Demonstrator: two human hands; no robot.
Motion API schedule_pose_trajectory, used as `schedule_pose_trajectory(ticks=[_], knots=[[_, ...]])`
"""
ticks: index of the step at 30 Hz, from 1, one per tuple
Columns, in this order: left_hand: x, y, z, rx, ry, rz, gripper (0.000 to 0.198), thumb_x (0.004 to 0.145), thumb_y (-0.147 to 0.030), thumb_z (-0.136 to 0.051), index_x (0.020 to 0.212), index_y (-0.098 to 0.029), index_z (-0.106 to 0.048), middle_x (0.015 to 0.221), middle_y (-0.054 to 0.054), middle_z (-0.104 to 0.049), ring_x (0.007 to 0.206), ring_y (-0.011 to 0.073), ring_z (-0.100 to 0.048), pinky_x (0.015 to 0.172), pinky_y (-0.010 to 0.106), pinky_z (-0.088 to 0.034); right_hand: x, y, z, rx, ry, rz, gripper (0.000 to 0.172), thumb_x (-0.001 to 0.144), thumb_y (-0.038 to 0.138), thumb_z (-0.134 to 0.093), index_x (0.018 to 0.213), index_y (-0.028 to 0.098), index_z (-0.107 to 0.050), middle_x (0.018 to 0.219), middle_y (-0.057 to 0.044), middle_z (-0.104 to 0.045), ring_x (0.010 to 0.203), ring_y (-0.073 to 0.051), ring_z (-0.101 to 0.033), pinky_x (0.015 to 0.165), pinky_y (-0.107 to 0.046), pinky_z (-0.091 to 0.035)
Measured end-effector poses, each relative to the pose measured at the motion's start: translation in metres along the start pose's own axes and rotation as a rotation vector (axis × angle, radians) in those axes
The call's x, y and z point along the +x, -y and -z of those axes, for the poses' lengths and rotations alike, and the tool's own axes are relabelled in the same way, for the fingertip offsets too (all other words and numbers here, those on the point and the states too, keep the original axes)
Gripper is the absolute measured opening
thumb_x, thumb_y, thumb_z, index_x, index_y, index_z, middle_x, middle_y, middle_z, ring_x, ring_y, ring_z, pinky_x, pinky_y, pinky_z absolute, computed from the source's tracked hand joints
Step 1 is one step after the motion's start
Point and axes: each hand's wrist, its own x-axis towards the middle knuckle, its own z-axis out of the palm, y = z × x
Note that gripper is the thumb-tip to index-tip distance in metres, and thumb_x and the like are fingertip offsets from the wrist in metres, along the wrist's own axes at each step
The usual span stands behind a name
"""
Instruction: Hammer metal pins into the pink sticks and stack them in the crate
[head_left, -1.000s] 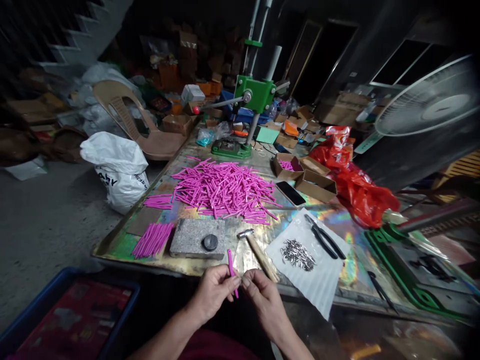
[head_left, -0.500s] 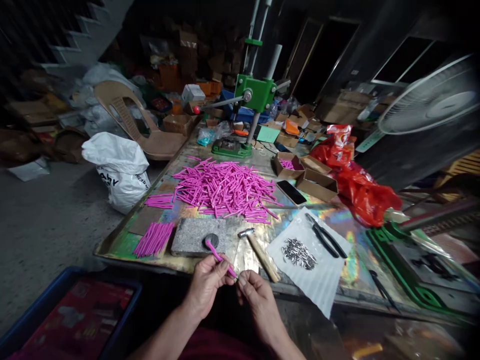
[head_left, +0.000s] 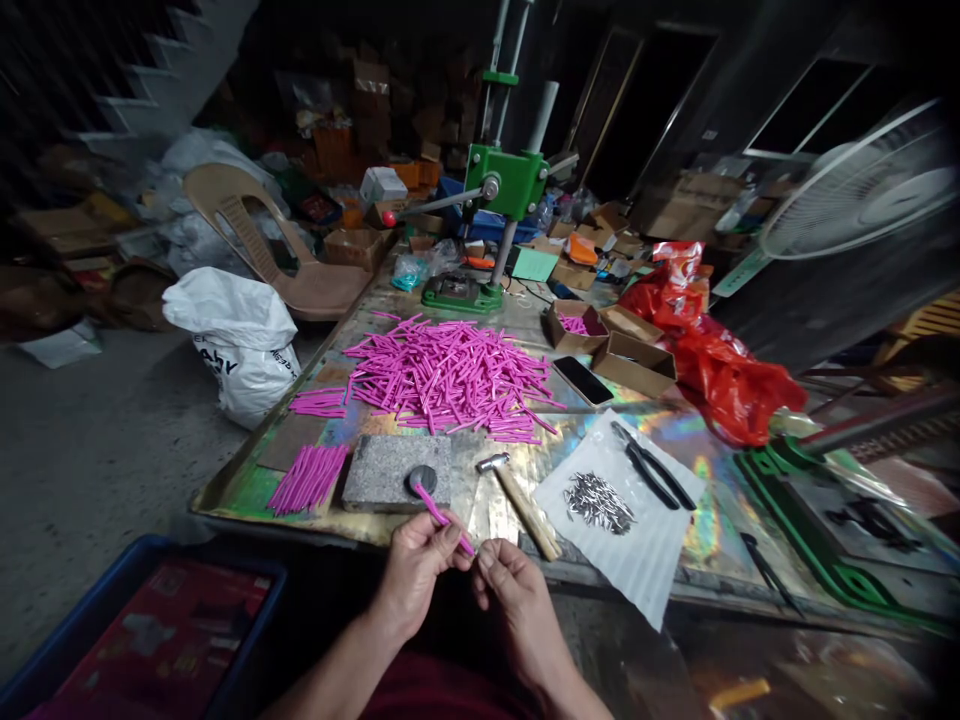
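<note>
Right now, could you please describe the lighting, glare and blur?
In the head view: deep shadow around the staircase; coloured glare on the tabletop; the fan stretched and soft near the right edge; the pink stick in the left hand reads clearly, whatever the right hand may pinch doesn't.

The left hand (head_left: 412, 570) pinches a pink stick (head_left: 432, 507) — one end beside the right hand (head_left: 516, 590) (a hammer (head_left: 526, 510) lies beyond).

dim light | grey floor (head_left: 127, 430) | tan chair (head_left: 326, 290) | stairs (head_left: 187, 75) left
</note>
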Motion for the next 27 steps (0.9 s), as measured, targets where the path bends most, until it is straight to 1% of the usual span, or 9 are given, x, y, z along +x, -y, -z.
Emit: schedule_pose_trajectory(ticks=[3,7,12,15,18,21,24,27], knots=[[0.0,0.004,0.001,0.063,0.021,-0.065,0.021,0.066,-0.032,-0.065,0.065,-0.012,-0.058,0.056,-0.002,-0.057,0.047,0.0065,-0.047,0.049,0.02,-0.039,0.001,-0.002,-0.001,0.039,0.02,0.009,0.027,0.073,0.038,-0.056,0.06,0.017,-0.046,0.052,0.005,-0.046,0.044,-0.007,-0.032,0.046,-0.021,-0.023],[0.001,0.005,0.002,0.148,0.009,-0.155,0.017,0.07,-0.029,-0.061,0.066,-0.013,-0.058,0.052,-0.004,-0.052,0.044,0.0049,-0.04,0.048,0.019,-0.034,0.003,-0.004,-0.001,0.08,0.028,0.005,0.027,0.073,0.037,-0.056,0.06,0.017,-0.044,0.052,0.005,-0.047,0.044,-0.007,-0.032,0.046,-0.022,-0.022],[0.001,0.001,0.003,0.185,-0.032,-0.16,0.017,0.069,-0.029,-0.062,0.067,-0.013,-0.058,0.054,-0.003,-0.053,0.044,0.0053,-0.042,0.048,0.019,-0.035,0.01,-0.009,0.002,0.033,0.031,0.03,0.029,0.073,0.04,-0.056,0.06,0.018,-0.041,0.049,0.007,-0.043,0.045,-0.007,-0.031,0.049,-0.022,-0.023],[0.001,-0.002,0.004,0.183,-0.037,-0.165,0.018,0.069,-0.03,-0.061,0.066,-0.013,-0.058,0.058,-0.003,-0.056,0.043,0.0052,-0.044,0.047,0.019,-0.036,0.013,-0.007,0.001,-0.039,0.036,0.041,0.032,0.072,0.044,-0.056,0.059,0.019,-0.04,0.048,0.007,-0.041,0.046,-0.008,-0.031,0.049,-0.022,-0.023],[0.003,-0.007,0.009,0.173,-0.037,-0.178,0.018,0.069,-0.03,-0.061,0.066,-0.013,-0.058,0.058,-0.002,-0.058,0.042,0.0051,-0.044,0.045,0.018,-0.036,0.013,-0.004,-0.001,-0.129,0.063,0.036,0.034,0.072,0.047,-0.054,0.06,0.019,-0.04,0.048,0.007,-0.039,0.046,-0.008,-0.03,0.048,-0.022,-0.024],[0.01,-0.016,0.02,0.177,-0.112,-0.228,0.017,0.068,-0.03,-0.062,0.068,-0.014,-0.058,0.058,-0.001,-0.061,0.042,0.0059,-0.045,0.044,0.018,-0.037,0.013,-0.005,0.001,-0.177,0.084,0.057,0.036,0.073,0.051,-0.051,0.06,0.019,-0.04,0.05,0.007,-0.036,0.047,-0.009,-0.03,0.048,-0.022,-0.025],[0.021,-0.03,0.031,0.255,-0.244,-0.371,0.014,0.063,-0.028,-0.064,0.066,-0.015,-0.06,0.053,-0.002,-0.06,0.04,0.0066,-0.046,0.046,0.019,-0.039,0.013,-0.01,0.008,-0.184,0.067,0.055,0.037,0.072,0.053,-0.05,0.06,0.02,-0.038,0.051,0.007,-0.032,0.047,-0.009,-0.027,0.046,-0.022,-0.023],[0.032,-0.04,0.037,0.359,-0.307,-0.484,0.01,0.06,-0.025,-0.065,0.062,-0.016,-0.061,0.047,-0.004,-0.058,0.041,0.0089,-0.049,0.047,0.021,-0.041,0.013,-0.015,0.015,-0.172,0.033,0.036,0.037,0.073,0.053,-0.05,0.059,0.02,-0.038,0.05,0.007,-0.03,0.047,-0.008,-0.024,0.045,-0.022,-0.02]])
